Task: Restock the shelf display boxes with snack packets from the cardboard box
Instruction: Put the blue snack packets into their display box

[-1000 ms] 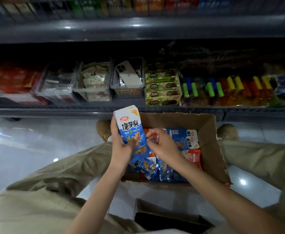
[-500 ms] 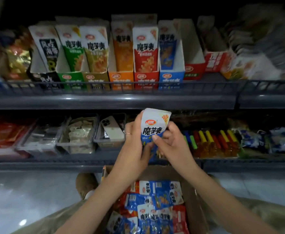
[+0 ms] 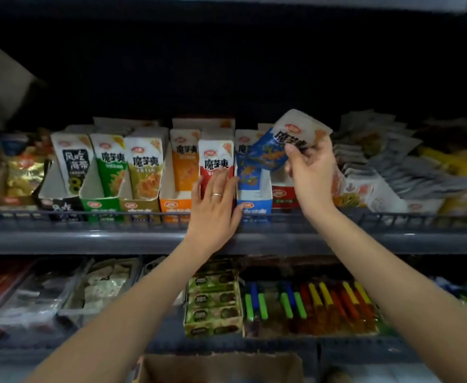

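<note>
At the front edge of the shelf the right hand pinches the blue packet, just raised from the cardboard box, over the blue display box, apparently ready to insert; left hand flat, empty.

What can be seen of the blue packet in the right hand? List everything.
The blue packet looks like glossy film: white top with a red logo and black characters, blue below with an orange picture. It is bent and tilted, top to the right, over the blue box. The right hand grips its upper end.
</note>
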`<state>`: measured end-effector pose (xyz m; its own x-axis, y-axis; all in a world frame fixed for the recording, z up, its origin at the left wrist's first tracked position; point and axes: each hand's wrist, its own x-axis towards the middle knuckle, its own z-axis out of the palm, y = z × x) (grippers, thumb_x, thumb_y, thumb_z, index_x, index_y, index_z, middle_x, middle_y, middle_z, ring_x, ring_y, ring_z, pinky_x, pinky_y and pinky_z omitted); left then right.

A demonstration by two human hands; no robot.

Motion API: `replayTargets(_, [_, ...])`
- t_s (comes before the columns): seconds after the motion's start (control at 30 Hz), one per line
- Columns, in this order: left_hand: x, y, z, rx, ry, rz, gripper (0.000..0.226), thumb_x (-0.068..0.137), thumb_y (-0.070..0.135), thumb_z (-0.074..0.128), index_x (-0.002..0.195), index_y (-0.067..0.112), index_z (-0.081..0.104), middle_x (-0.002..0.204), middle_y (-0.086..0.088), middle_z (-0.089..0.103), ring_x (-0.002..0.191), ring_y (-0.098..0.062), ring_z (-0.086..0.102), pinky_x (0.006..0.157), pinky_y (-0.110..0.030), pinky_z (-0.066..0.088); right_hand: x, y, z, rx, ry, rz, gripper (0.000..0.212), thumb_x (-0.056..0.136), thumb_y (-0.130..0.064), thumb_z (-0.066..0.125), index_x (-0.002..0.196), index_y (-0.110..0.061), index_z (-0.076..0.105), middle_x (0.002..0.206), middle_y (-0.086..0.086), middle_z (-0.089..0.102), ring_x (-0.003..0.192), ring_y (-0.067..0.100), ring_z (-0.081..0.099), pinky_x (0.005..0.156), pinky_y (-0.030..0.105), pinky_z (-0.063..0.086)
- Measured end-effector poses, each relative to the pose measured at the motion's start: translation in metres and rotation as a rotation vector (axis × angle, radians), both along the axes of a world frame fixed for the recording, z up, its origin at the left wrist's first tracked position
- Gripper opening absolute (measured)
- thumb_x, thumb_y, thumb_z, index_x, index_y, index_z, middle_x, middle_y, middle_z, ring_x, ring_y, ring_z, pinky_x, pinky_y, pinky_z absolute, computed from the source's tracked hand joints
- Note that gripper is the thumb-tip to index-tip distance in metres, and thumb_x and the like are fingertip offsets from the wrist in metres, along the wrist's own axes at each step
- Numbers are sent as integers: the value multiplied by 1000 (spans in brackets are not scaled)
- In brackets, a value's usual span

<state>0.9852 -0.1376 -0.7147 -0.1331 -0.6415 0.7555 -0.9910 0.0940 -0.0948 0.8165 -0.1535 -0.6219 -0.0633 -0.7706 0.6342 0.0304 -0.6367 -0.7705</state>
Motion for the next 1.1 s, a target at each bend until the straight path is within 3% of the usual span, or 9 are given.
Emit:
replayTargets(0.17, [10, -3, -25, -78, -107, -79, 35, 90, 25, 41, 124, 16, 47, 130, -11, 55, 126, -24, 40, 108, -43, 18, 12, -42, 4, 42, 78, 42, 27, 92, -1, 54, 93, -25, 43, 79, 0, 56, 51, -2, 52, 52, 14, 42])
replayTargets(0.3, [10, -4, -31, -108, -92, -74, 36, 90, 25, 39, 125, 17, 45, 134, -6, 41, 126, -22, 40, 104, -44, 23, 21, -66, -14, 122, 228, 26, 22, 91, -5, 57, 103, -19, 45, 97, -1, 60, 84, 5, 61, 70, 17, 52])
replayTargets(0.4, [11, -7, -33, -117, -89, -69, 37, 90, 27, 38, 125, 17, 44, 131, -6, 40, 122, -22, 41, 104, -43, 25, 25, -76, -25, 148, 417, -27, 27, 86, -6, 64, 111, -11, 55, 98, -3, 59, 73, -2, 53, 61, 2, 42])
replayTargets(0.5, [11, -9, -36, -120, -86, -62, 38, 90, 28, 37, 126, 17, 44, 127, -6, 41, 118, -23, 42, 102, -43, 26, 29, -85, -34, 127, 578, -190, 31, 83, -9, 69, 112, -4, 61, 108, 5, 49, 89, 6, 47, 63, -4, 32])
replayTargets(0.6, [11, -10, -36, -129, -62, -70, 37, 90, 28, 36, 124, 18, 45, 124, -5, 41, 114, -23, 44, 100, -43, 27, 36, -88, -34, 118, 633, -278, 36, 85, -14, 67, 119, -9, 59, 118, 8, 48, 103, 12, 50, 72, 3, 30])
replayTargets(0.73, [11, -10, -36, -122, -49, -67, 37, 90, 30, 37, 124, 18, 46, 121, -5, 45, 111, -23, 46, 99, -42, 28, 41, -95, -31, 155, 552, -384, 43, 84, -17, 69, 121, -7, 51, 121, 9, 53, 109, 20, 55, 83, 25, 45])
replayTargets(0.93, [11, -10, -36, -129, -49, -62, 38, 90, 30, 37, 125, 19, 44, 119, -4, 43, 108, -22, 46, 98, -41, 28, 49, -97, -31, 122, 393, -351, 29, 84, -6, 64, 95, -18, 40, 69, -11, 47, 65, 6, 51, 62, 27, 41])
replayTargets(1.03, [11, -10, -36, -132, -52, -65, 38, 89, 29, 38, 125, 19, 46, 118, -6, 49, 108, -22, 47, 98, -41, 29, 46, -98, -31, 8, 631, -403, 13, 86, -15, 62, 91, -19, 51, 86, -5, 59, 91, 18, 55, 81, 34, 44])
replayTargets(1.1, [11, -10, -36, -131, -56, -66, 38, 89, 29, 38, 125, 19, 46, 116, -7, 53, 108, -23, 47, 97, -42, 29, 40, -99, -30, -34, 895, -465, 18, 91, -21, 55, 109, -22, 58, 111, -1, 62, 109, 21, 50, 92, 34, 34])
